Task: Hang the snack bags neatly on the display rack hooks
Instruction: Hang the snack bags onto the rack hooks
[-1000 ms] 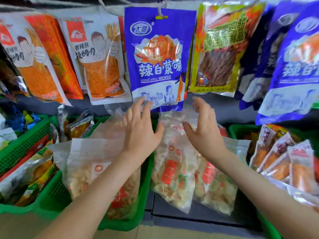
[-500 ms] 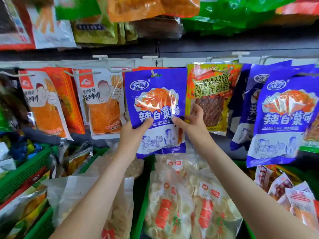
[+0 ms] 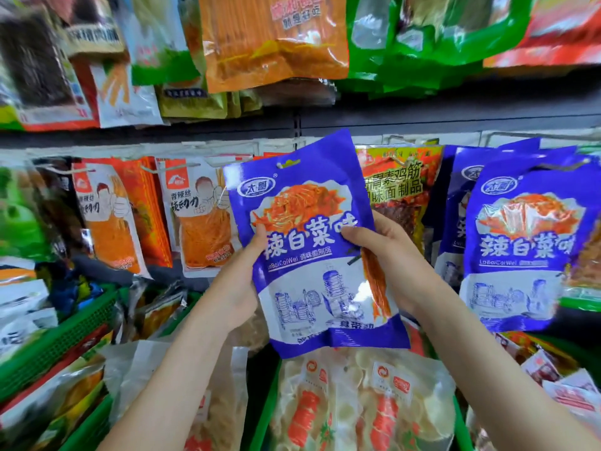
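A blue snack bag (image 3: 312,255) with an orange food picture is held tilted in front of the rack's middle row. My left hand (image 3: 242,281) grips its left edge, thumb on the front. My right hand (image 3: 387,255) grips its right edge, thumb pressed on the front. The bag's hang hole (image 3: 287,163) is near its top and I cannot tell whether it sits on a hook. Matching blue bags (image 3: 523,242) hang to the right. Wire hooks (image 3: 494,135) of the display rack run along the grey rail.
White and orange noodle-snack bags (image 3: 201,216) hang at the left, a yellow-red bag (image 3: 400,190) behind the held one. An upper row of orange and green bags (image 3: 273,40) hangs overhead. Green baskets (image 3: 58,340) below hold clear chip bags (image 3: 357,402) and other packets.
Both hands rose from over the baskets to the blue bag, took hold of its sides, and now hold it lifted and tilted. The camera has tipped upward.
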Action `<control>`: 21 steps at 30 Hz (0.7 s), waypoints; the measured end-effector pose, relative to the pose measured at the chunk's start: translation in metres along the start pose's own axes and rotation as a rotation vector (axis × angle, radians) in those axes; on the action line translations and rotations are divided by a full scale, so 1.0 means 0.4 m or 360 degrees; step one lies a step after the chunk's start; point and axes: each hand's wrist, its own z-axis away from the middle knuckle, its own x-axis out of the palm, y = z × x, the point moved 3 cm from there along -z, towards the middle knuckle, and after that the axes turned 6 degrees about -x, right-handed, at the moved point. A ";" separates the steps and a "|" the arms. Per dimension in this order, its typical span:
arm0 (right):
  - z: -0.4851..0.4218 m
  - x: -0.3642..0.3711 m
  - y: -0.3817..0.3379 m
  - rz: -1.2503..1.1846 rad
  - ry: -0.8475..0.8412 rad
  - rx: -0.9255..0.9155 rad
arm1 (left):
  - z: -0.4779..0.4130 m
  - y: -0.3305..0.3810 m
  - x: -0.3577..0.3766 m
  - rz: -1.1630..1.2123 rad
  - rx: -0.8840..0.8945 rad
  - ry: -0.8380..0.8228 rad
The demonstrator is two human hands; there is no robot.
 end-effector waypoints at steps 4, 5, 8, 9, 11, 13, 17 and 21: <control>0.013 0.016 -0.029 0.0016 -0.0070 -0.0061 | 0.020 -0.003 0.002 -0.0103 -0.0098 0.0090; 0.015 0.022 -0.030 0.0022 -0.0107 -0.0081 | 0.032 0.006 -0.014 -0.0090 -0.0073 0.0056; 0.023 0.050 -0.016 0.0037 -0.0212 -0.0077 | 0.053 0.035 -0.054 -0.0121 -0.0085 0.0024; 0.023 0.059 -0.005 0.0020 -0.0219 -0.0063 | 0.056 0.044 -0.064 -0.0104 -0.0095 0.0050; 0.018 0.074 0.017 -0.0015 -0.0180 -0.0037 | 0.068 0.047 -0.079 -0.0123 -0.0112 0.0132; 0.015 0.080 0.030 -0.0078 -0.0122 0.0014 | 0.076 0.045 -0.067 -0.0213 -0.0122 0.0167; 0.014 0.050 0.028 -0.0121 0.0047 0.0032 | 0.067 0.015 -0.014 -0.0326 -0.0154 0.0177; 0.038 -0.040 -0.002 -0.0123 0.0208 -0.0013 | 0.046 -0.033 0.075 -0.0296 -0.0238 0.0069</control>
